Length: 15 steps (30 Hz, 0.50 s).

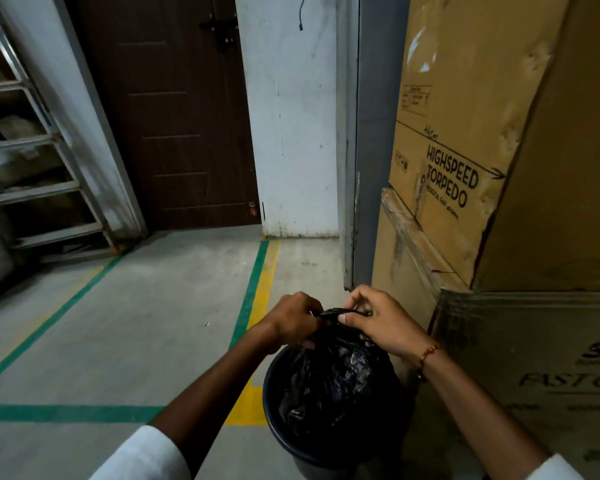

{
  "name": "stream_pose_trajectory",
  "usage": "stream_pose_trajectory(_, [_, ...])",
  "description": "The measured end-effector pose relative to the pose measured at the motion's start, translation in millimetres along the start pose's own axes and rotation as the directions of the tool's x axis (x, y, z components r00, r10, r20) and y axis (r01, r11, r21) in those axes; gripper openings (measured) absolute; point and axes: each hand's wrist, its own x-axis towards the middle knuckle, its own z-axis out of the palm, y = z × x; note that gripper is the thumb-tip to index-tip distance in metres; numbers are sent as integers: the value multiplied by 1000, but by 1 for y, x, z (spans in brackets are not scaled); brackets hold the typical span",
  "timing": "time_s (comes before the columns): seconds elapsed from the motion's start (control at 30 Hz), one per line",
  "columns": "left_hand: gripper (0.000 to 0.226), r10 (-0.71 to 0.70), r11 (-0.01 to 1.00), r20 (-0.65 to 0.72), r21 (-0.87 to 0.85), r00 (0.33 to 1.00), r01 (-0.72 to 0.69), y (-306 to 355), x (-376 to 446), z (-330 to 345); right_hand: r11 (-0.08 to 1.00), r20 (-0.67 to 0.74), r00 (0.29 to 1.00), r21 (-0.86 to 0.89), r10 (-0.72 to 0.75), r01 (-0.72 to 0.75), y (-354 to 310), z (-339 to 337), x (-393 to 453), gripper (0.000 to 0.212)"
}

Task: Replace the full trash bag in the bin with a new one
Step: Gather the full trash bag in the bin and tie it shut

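I'm closing off the full black trash bag (329, 379), which sits in the bin (274, 427) just below my hands. My left hand (293, 322) and right hand (381, 323) both pinch its gathered neck. I judge the knot unfinished; next, cinch it and lift the bag straight up.

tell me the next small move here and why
Probably pull the knot tight. Both the left hand and right hand pinch the gathered neck of the black trash bag, which still sits inside the bin, so closing comes before lifting.
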Motion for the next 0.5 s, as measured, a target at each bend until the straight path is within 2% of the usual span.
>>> stream_pose_trajectory(0.17, [15, -94, 991, -46, -101, 995, 89, 6, 4, 3, 970, -91, 989, 224, 115, -92, 9, 7, -20, 21])
stream_pose_trajectory(0.33, [26, -182, 971, -51, -166, 982, 172, 5, 8, 10, 982, -238, 967, 186, 88, -43, 8, 27, -46, 21])
stream_pose_trajectory(0.5, [35, -242, 953, -92, -208, 966, 219, 13, 13, 10, 994, -372, 928, 86, -33, 70, 12, 58, -61, 20])
